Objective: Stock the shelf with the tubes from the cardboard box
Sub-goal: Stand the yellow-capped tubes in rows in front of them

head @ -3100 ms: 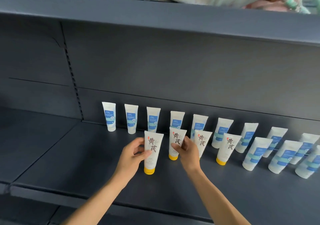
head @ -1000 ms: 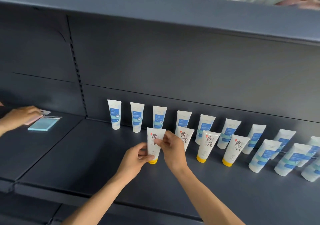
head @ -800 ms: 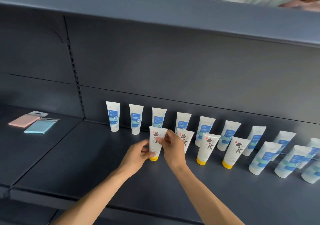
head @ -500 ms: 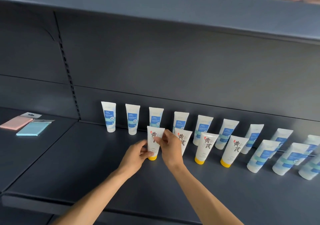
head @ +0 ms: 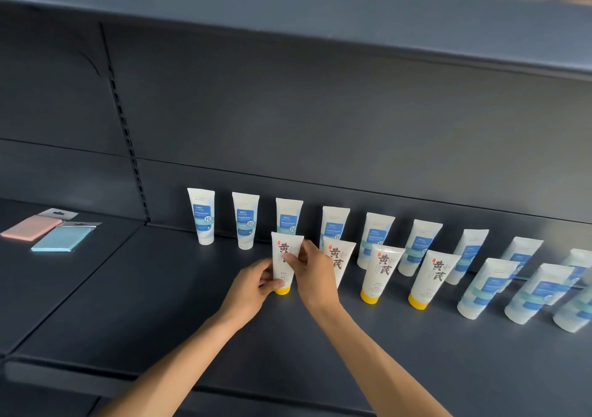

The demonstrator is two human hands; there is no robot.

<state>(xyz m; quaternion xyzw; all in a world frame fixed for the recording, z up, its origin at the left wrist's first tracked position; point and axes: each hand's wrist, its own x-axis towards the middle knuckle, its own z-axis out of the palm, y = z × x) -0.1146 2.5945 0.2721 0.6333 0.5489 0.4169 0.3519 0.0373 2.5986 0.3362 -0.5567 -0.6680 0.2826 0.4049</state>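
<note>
Now both hands are on the same tube [head: 283, 258], a white one with a yellow cap, standing cap-down on the dark shelf [head: 160, 304] at the left end of the front row. The left hand [head: 248, 291] has its fingers curled round the tube's lower part, just above the cap. The right hand [head: 315, 277] pinches it higher up, thumb and fingertips closed on the right edge, over the dark lettering.

Along the front row to the right stand three more yellow-capped tubes [head: 381, 274], each leaning a little to the right; the nearest of them is partly hidden behind the right hand. Further right in that row come blue-labelled tubes [head: 488, 287], tilting harder towards the frame's edge.

Behind runs a back row of blue-and-white tubes [head: 201, 216], close against the shelf's rear panel, the leftmost ones upright. The held tube stands just in front of the third of them.

Over on the neighbouring bay at the left lie two flat packs side by side, one pink pack [head: 32, 229] and one light blue pack [head: 64, 238], each with a hang tab. The cardboard box cannot be seen in this view.
</note>
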